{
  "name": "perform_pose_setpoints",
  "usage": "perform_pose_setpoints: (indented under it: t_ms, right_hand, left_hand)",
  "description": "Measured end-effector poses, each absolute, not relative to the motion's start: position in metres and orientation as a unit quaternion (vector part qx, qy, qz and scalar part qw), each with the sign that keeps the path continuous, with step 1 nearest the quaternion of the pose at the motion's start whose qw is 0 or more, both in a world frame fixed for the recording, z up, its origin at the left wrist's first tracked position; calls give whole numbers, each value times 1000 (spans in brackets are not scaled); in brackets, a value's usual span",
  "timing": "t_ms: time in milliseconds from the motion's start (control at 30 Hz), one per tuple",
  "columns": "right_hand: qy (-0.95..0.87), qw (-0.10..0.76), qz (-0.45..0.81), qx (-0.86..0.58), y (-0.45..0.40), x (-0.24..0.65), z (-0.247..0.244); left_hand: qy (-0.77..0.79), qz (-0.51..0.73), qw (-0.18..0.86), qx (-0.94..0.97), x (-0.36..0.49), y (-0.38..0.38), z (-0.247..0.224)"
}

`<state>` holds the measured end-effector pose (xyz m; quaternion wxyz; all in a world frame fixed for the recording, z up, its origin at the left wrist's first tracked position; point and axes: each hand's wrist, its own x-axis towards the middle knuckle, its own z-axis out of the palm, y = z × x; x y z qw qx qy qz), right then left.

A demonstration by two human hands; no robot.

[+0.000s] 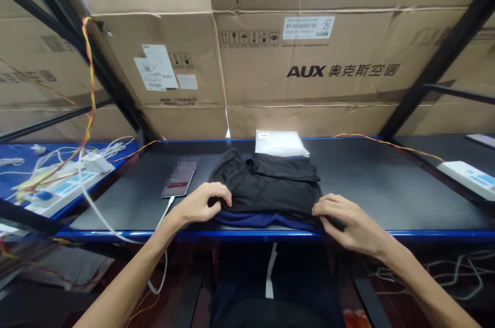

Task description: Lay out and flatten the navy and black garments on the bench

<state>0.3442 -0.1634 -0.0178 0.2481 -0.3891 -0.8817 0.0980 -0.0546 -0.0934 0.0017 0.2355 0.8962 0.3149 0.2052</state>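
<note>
black folded garment (266,186), atop blue one (255,220)

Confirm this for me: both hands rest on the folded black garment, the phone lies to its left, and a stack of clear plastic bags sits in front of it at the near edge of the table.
Not quite. The stack of plastic bags sits behind the folded black garment, at the far edge by the cardboard boxes, as the head view shows. The rest holds: left hand and right hand rest on the garment, and the phone lies to its left.
</note>
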Motion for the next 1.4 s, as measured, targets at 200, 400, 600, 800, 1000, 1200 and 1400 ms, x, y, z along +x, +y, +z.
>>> perform_pose_setpoints:
  t_ms: [200,400,600,800,1000,1200,1400]
  right_hand:
    - [-845,299,112,-429,-152,348,-13]
    - [-810,341,43,-474,-112,358,-14]
    - [-833,254,91,-483,-72,366,-25]
    - [-718,347,260,-544,-48,372,-17]
    - [-651,383,287,-588,-26,373,-25]
    - [-712,339,131,-601,-26,368,-39]
    - [-758,311,40,-571,-34,367,-34]
  left_hand:
    - [374,191,240,875,-42,-80,14]
    - [391,258,156,870,-17,-41,16]
    - [332,205,91,916,3,1,5]
    - [392,247,217,859,18,27,1]
    - [454,268,182,830,33,41,-9]
    - [467,254,124,838,38,37,-21]
    - [422,272,93,860,27,23,-12]
